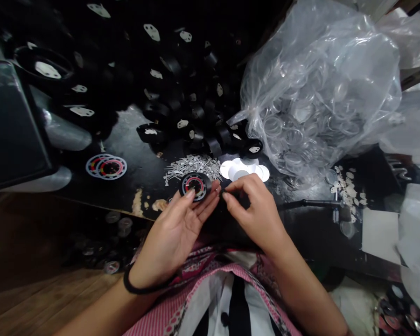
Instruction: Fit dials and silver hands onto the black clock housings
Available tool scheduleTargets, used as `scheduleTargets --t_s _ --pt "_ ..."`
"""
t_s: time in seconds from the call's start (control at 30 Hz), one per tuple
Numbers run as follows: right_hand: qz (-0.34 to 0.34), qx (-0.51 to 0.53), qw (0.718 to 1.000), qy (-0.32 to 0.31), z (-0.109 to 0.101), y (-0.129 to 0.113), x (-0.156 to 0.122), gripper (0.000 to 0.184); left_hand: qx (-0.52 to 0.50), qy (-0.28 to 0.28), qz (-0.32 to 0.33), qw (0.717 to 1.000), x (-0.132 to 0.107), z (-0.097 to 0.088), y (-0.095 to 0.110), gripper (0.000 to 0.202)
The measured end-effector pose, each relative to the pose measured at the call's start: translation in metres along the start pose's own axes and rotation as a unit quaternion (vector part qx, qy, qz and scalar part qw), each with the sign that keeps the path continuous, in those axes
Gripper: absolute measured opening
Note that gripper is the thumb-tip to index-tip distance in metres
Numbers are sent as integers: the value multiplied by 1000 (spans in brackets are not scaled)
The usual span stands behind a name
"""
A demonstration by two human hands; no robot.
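My left hand holds a round black gauge, its thumb over the rim and its fingers stretched out underneath. The gauge has a dark dial with red and yellow marks and faces up. Just right of those fingertips, my right hand has thumb and index finger pinched together on something small and dark, too small to name. Behind the gauge lies a heap of thin whitish pointers. White discs lie overlapping beyond my right hand.
Two loose dial faces lie at left. Black round housings with pale plates crowd the back. A big clear bag of transparent rings stands back right. A hammer, small white plates and a white card lie at right.
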State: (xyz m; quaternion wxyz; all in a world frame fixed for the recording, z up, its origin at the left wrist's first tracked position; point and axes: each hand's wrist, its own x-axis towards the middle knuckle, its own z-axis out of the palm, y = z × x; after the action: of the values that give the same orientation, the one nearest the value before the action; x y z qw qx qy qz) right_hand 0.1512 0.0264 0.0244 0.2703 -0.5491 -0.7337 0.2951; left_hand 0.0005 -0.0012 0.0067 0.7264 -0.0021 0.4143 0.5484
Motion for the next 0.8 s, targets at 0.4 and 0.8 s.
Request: scheduleTargets --t_s 0.4,0.8 --pt "-12 53 998 10 -17 -3 -13 10 142 -15 68 987 1 8 -12 39" --pt "24 -9 1000 -14 -22 -3 -18 9 253 -66 40 964 1 5 -23 33"
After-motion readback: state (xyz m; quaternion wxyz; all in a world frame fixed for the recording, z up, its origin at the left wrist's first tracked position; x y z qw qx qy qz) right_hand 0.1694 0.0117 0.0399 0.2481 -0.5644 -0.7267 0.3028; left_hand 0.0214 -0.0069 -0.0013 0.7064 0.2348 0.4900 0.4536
